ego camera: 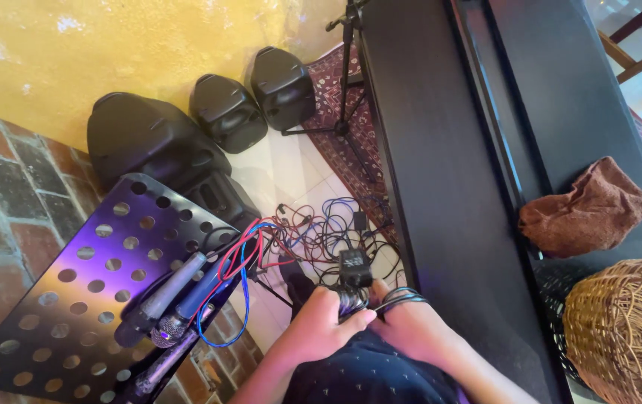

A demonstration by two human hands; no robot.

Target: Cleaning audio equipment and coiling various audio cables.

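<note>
My left hand [321, 318] and my right hand [411, 325] meet low in the middle of the head view, over my dark dotted lap. Both grip a coil of thin black cable [399, 299] wound around the right hand's fingers. A small black power adapter [354, 268] hangs just above the hands on that cable. A tangle of black, red and blue wires [313, 232] lies on the pale floor just beyond the adapter.
A perforated black music stand tray [74, 299] at the left holds two microphones [171, 299]. Three black speakers [223, 112] sit by the yellow wall. A long black keyboard [448, 187], a brown cloth [586, 209], a wicker basket [628, 322] and a tripod stand [347, 67] lie to the right.
</note>
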